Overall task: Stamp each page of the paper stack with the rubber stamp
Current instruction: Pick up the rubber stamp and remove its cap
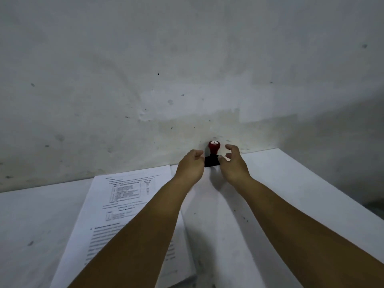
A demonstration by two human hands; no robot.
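Rubber stamp (212, 155) stands upright at the far edge of the worktop (291, 183), against the wall (187, 59); red knob up, black base down. It is parked out of the way of the pages, likely so ink stays off them.

Paper stack (124, 204) lies near-left on the worktop, printed page up, no stamp mark that I can make out.

Both arms reach forward to the stamp. Left hand (190, 165): fingers curled loosely, just beside the base; contact unclear, nothing held. Right hand (232, 165): spread wide, fingers arched beside the knob, thumb near or on the base, not closed round anything yet.

Judgement: pickup in hand; stamping not begun.
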